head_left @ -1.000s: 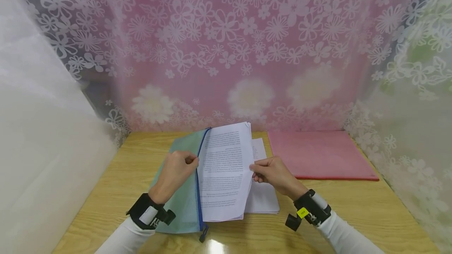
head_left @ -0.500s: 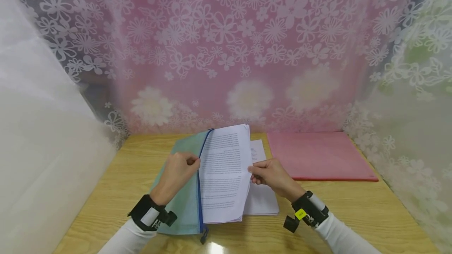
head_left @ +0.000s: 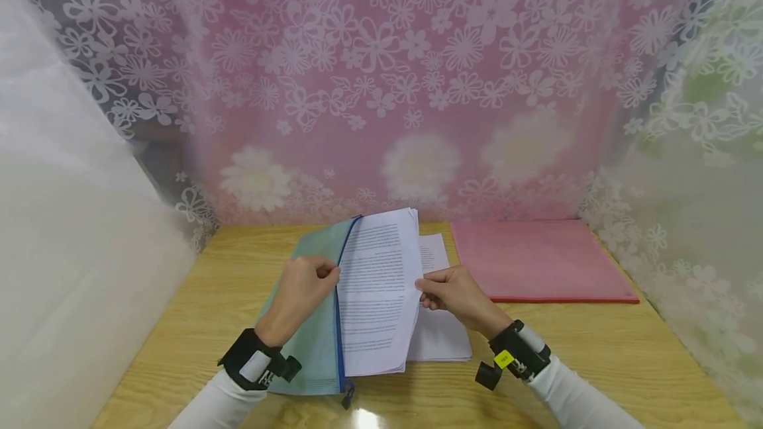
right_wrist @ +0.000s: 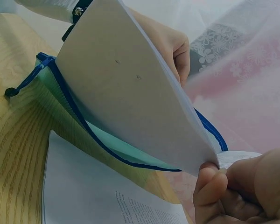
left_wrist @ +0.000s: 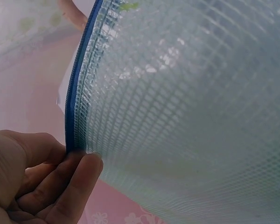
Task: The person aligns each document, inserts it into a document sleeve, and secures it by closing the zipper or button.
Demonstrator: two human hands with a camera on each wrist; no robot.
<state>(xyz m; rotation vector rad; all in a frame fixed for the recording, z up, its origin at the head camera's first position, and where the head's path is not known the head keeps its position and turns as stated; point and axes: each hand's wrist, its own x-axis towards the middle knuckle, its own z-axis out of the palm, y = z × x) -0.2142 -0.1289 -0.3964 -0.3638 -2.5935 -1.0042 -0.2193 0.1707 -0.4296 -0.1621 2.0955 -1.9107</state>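
Observation:
A pale green mesh zipper pouch (head_left: pixel 310 349) with a blue zipper edge stands tilted at the left middle of the table. My left hand (head_left: pixel 304 290) pinches its upper zipper edge between thumb and fingers, which the left wrist view shows close up. Partly inside the pouch's mouth is a stack of printed paper (head_left: pixel 375 296), its right part sticking out. My right hand (head_left: pixel 456 296) pinches the stack's right edge. In the right wrist view the back of the papers (right_wrist: pixel 116 79) shows two staple marks, and the pouch mouth gapes below them. The stack's left part is hidden in the pouch.
Another stack of white paper (head_left: pixel 444 343) lies flat on the wooden table (head_left: pixel 536 363), partly behind the held sheets. A pink zipper folder (head_left: pixel 542 260) lies at the back right. A zipper pull (head_left: pixel 348 397) hangs off the pouch's near corner. Flowered curtains (head_left: pixel 405 85) close off the back.
My right hand has moved slightly left with the paper stack, which sits a little deeper in the pouch. My left hand and the pouch edge have shifted slightly right.

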